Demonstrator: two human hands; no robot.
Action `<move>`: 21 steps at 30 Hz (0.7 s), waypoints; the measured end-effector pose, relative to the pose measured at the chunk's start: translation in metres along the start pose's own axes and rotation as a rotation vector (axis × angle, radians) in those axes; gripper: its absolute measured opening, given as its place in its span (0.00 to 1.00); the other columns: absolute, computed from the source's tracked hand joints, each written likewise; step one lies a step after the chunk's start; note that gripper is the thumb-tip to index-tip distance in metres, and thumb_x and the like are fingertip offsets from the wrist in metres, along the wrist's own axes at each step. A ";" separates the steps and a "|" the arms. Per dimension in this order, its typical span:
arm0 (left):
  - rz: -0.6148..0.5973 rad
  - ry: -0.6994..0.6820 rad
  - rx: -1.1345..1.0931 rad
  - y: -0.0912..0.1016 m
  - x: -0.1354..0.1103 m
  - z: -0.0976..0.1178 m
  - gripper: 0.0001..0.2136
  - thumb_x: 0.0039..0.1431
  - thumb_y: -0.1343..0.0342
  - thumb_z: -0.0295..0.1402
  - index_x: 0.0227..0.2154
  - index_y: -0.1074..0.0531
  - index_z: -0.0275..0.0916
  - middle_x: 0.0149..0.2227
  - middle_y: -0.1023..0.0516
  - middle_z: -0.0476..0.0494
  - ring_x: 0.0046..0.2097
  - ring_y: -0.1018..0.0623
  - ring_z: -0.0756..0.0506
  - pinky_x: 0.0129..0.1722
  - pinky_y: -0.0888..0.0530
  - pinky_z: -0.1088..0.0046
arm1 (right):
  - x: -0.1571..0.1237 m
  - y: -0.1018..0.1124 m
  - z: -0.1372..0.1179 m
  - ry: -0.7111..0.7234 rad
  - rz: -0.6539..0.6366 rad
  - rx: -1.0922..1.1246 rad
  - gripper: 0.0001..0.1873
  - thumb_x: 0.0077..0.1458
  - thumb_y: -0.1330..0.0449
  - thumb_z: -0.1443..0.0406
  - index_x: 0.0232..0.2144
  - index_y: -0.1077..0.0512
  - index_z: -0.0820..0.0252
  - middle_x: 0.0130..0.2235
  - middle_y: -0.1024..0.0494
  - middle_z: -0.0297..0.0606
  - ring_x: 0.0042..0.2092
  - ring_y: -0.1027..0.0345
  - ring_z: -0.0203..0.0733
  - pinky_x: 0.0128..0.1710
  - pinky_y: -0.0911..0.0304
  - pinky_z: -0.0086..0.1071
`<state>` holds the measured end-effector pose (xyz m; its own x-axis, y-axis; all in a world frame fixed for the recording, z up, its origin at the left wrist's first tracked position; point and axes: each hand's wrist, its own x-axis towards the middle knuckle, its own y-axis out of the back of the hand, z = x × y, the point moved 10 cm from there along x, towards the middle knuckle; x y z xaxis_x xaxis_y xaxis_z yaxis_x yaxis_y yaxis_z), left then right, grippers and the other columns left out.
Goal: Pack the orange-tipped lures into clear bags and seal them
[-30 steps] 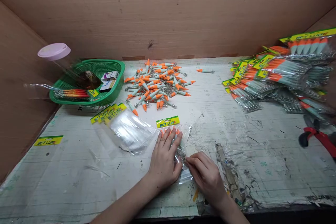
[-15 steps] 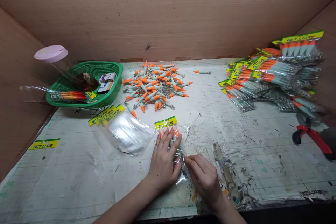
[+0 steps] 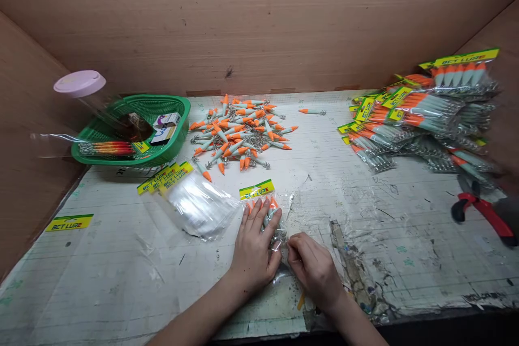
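**Left hand flat on a bagged set of squid jigs, right hand at its edge**

The left hand (image 3: 253,246) lies palm down with its fingers extended over a BCT LURE packet (image 3: 279,235), pressing it to the worktop (image 3: 316,194) rather than gripping it. The right hand (image 3: 314,270) is curled closed, its thumb and fingertips together at the packet's near right edge; whether plastic is caught between them is too small to tell.

The packet lies in the near middle of the worktop, its yellow-and-green header card (image 3: 257,190) pointing to the far side. Orange tips show between the fingers of the left hand, and metal hooks show beside its thumb.

Just left of the packet, a fanned stack of clear header bags (image 3: 200,203) lies flat. Farther left, near the worktop's edge, is a separate header bag (image 3: 70,223).

Beyond the hands, loose orange-and-pale squid jigs (image 3: 243,130) form a heap, with a single jig (image 3: 312,112) apart to its right. At the far left stands a green plastic basket (image 3: 178,135) containing a pink-lidded clear container (image 3: 80,82), a small white-and-purple box (image 3: 166,128) and a bag of red-and-yellow jigs (image 3: 111,147).

At the far right, filled packets (image 3: 413,113) are piled up; red-handled pliers (image 3: 484,213) lie on their near side. A wooden panel (image 3: 259,21) rises behind everything.
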<state>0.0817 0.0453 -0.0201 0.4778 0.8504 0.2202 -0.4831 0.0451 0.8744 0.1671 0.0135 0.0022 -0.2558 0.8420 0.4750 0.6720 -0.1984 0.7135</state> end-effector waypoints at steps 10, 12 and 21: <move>0.048 0.009 0.009 0.004 0.002 0.002 0.22 0.55 0.51 0.29 0.54 0.37 0.37 0.61 0.41 0.32 0.64 0.46 0.36 0.58 0.43 0.45 | 0.003 0.000 0.003 -0.068 0.060 -0.024 0.08 0.58 0.52 0.75 0.31 0.37 0.60 0.28 0.31 0.37 0.29 0.34 0.36 0.29 0.37 0.26; 0.048 0.011 0.005 0.004 0.002 0.003 0.22 0.54 0.51 0.28 0.53 0.36 0.37 0.61 0.40 0.33 0.64 0.45 0.36 0.58 0.42 0.45 | 0.004 -0.001 0.004 -0.077 0.078 -0.020 0.08 0.58 0.52 0.75 0.31 0.37 0.60 0.28 0.31 0.37 0.29 0.34 0.36 0.28 0.37 0.26; 0.039 0.033 0.024 0.004 0.002 0.002 0.24 0.53 0.49 0.30 0.54 0.36 0.37 0.61 0.41 0.32 0.64 0.45 0.35 0.58 0.42 0.46 | 0.000 0.008 0.000 -0.046 0.126 -0.034 0.08 0.56 0.50 0.76 0.30 0.38 0.59 0.27 0.30 0.36 0.27 0.35 0.34 0.26 0.38 0.26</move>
<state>0.0824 0.0461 -0.0155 0.4345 0.8681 0.2400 -0.4826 -0.0006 0.8759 0.1729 0.0115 0.0080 -0.1383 0.8314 0.5383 0.6728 -0.3200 0.6671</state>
